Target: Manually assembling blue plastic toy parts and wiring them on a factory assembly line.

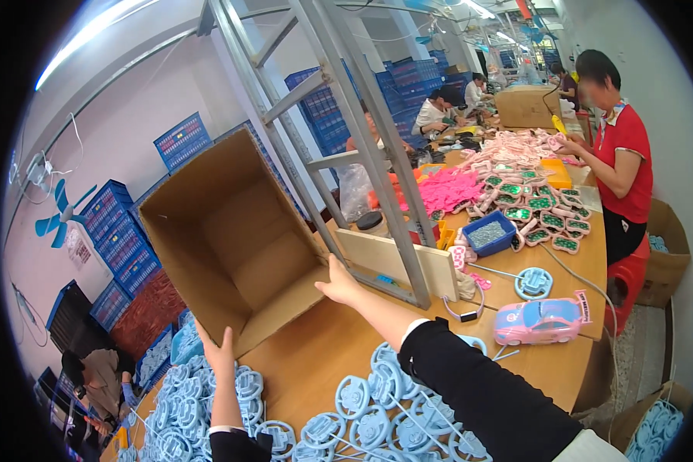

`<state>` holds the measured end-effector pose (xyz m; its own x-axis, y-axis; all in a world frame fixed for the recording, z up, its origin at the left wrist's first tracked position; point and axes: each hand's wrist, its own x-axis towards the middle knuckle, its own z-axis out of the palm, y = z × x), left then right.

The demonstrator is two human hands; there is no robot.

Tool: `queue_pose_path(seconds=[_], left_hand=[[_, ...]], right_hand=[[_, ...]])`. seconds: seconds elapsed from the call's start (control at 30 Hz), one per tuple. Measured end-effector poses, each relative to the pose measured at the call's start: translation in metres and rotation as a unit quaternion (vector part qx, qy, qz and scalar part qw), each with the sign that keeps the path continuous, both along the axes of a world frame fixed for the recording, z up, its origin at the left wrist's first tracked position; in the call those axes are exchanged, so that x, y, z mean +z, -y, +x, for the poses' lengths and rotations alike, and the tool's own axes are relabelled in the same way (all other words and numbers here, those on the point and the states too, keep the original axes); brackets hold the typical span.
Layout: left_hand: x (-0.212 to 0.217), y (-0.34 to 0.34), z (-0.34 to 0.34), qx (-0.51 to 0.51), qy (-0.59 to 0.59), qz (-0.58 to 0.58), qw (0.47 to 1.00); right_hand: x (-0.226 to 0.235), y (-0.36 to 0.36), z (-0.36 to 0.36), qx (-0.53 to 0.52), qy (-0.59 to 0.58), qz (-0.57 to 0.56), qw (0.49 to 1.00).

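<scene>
A brown cardboard box (239, 223) is tilted over the table with its open side toward me, and its bare inner walls show. At its lower left corner my left hand (219, 356) grips the edge, thumb up and the other fingers partly behind the cardboard. My right hand (339, 282) holds the right edge with fingers spread along it. Light-blue toy steering wheels (368, 423) with thin rods lie in heaps below and between my forearms. Another heap of blue wheel parts (192, 408) lies beside my left wrist.
A metal frame (377, 154) stands on the table (300, 377) right of the box, by a wooden board (396, 266). Rightward are a pink toy car (539, 319), a blue screw bin (489, 233) and pink casings (539, 204). A person in red (627, 154) works at the right.
</scene>
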<state>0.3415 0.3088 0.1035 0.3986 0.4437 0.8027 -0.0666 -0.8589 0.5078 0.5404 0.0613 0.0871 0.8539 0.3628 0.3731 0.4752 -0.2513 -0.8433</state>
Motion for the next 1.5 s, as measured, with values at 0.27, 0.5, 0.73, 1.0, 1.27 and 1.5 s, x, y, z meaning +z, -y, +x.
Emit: queue_pose_path(seconds=[0.27, 0.5, 0.73, 1.0, 1.27, 1.5], left_hand=[[-0.011, 0.005, -0.01, 0.027, -0.08, 0.091, 0.992], [0.087, -0.005, 0.011, -0.062, 0.057, 0.128, 0.988], [0.087, -0.006, 0.024, 0.046, -0.064, 0.168, 0.983], [0.056, 0.008, 0.01, 0.021, -0.033, 0.12, 0.992], [-0.025, 0.08, -0.033, -0.033, -0.217, 0.105, 0.97], [-0.061, 0.069, -0.074, -0.085, -0.308, 0.069, 0.945]], right_hand=[[-0.005, 0.015, 0.003, -0.153, 0.032, 0.049, 0.986], [0.092, 0.002, 0.028, -0.223, 0.135, 0.165, 0.951], [0.127, -0.011, 0.033, -0.175, 0.241, 0.108, 0.948], [0.091, 0.0, 0.024, -0.08, 0.339, -0.033, 0.937], [0.146, -0.019, 0.025, -0.017, 0.385, 0.044, 0.922], [0.19, -0.051, 0.052, -0.002, 0.255, -0.008, 0.967]])
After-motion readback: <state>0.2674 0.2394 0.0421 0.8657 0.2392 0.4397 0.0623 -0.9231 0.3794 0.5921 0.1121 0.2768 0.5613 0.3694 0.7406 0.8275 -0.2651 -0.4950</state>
